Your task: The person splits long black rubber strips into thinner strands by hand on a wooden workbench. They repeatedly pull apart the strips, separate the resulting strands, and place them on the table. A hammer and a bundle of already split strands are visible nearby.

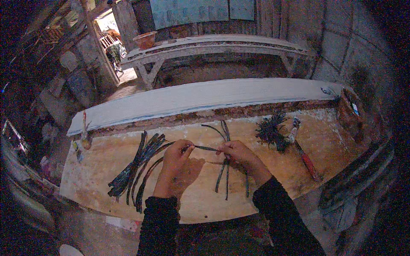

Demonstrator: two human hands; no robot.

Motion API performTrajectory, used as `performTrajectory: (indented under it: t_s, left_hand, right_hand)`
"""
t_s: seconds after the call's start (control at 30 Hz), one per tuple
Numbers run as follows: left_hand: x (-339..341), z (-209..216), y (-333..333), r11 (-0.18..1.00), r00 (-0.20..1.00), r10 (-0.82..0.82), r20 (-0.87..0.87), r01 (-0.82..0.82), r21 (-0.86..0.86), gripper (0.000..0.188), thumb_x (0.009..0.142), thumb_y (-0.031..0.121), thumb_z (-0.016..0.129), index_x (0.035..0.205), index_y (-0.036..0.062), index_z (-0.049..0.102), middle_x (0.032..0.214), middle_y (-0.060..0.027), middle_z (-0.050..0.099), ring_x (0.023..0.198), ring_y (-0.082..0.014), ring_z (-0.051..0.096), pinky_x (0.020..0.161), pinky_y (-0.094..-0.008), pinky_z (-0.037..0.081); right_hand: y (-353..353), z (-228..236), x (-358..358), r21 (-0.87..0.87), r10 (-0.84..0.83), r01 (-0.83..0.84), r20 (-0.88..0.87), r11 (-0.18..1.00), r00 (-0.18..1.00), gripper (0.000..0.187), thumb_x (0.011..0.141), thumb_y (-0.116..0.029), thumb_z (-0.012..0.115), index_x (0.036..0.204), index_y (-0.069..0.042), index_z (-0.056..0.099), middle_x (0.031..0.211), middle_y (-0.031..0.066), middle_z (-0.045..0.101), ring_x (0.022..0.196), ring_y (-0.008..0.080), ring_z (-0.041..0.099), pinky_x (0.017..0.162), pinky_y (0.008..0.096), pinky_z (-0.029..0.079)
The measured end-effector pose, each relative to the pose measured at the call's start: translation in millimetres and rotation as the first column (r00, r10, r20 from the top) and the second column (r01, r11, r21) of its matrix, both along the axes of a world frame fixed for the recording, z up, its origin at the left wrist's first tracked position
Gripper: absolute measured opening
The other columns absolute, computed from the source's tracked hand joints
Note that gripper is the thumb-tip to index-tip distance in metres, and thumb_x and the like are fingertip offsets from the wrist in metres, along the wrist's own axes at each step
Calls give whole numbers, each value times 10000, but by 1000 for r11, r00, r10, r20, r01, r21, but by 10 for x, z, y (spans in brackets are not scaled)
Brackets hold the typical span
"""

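A thin dark strip [205,148] stretches between my two hands, just above the wooden table. The fingertips of my left hand [178,164] pinch its left end, and those of my right hand [242,155] pinch it further right. Several loose dark strips [220,176] lie crossing under and around my right hand. Beside my left hand rests a thick bundle of dark flat strips [134,165], with a few curved strips [141,187] splayed next to it. Whether the held strip is tied or twisted at my fingertips cannot be made out.
On the wooden table [96,170], a dark tangled clump [272,131] sits at the right, near a red-handled tool [306,161]. A pale raised board [205,94] runs along the back. A small upright object [85,138] stands far left. Behind is a long bench [222,45] with a reddish pot [145,40].
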State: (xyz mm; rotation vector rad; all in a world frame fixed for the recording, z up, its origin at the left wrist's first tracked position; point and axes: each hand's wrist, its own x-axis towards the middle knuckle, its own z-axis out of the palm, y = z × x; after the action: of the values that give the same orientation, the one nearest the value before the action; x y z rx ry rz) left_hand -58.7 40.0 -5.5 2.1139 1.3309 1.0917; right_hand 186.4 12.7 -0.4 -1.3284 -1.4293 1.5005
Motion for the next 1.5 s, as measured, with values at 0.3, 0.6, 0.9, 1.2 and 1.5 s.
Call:
performTrajectory:
  t_s: [0.3, 0.6, 0.9, 1.2, 1.5]
  left_hand:
    - [-100, -41, 91, 998, 999, -31, -15, 31, 47, 155, 862, 127, 648, 985, 35, 669, 898, -105, 656, 831, -225, 636, 726, -326, 496]
    - [-376, -541, 235, 992, 999, 2, -42, 3, 129, 169, 866, 72, 607, 1011, 6, 664, 927, -114, 642, 868, -229, 615, 753, -327, 490]
    - [13, 53, -208, 966, 979, 134, 151, -95, -239, 249, 830, 86, 686, 1025, -4, 561, 713, -50, 568, 546, -136, 544, 448, -293, 439]
    - [108, -213, -40, 849, 723, 239, 649, 168, -500, 56, 870, 70, 619, 903, 50, 579, 775, -62, 578, 669, -160, 552, 619, -332, 471]
    - [554, 137, -410, 655, 393, 388, 834, 519, -549, 82, 925, 124, 585, 906, 68, 528, 666, -30, 514, 589, -167, 550, 512, -324, 466]
  right_hand:
    - [81, -5, 151, -30, -192, 198, -414, 980, 890, 146, 904, -225, 634, 874, -96, 575, 708, -4, 574, 604, 79, 568, 536, 208, 487]
    - [333, -289, 295, -72, -245, 346, -836, 936, 490, 214, 894, -168, 641, 1099, -128, 593, 949, 2, 647, 752, 117, 627, 690, 289, 535]
    - [466, -544, 513, -76, -255, 488, -915, 869, 312, 303, 911, -146, 612, 1208, -156, 555, 1141, -21, 628, 878, 110, 632, 743, 298, 528]
    - [250, -281, 165, 66, -166, 399, -839, 915, 518, 351, 901, -178, 630, 1223, -124, 498, 1111, 44, 637, 859, 129, 638, 751, 290, 528]
    - [-113, -96, -342, -64, -236, 228, -337, 971, 911, 157, 885, -170, 646, 988, -72, 577, 885, 27, 657, 709, 109, 611, 557, 238, 495]
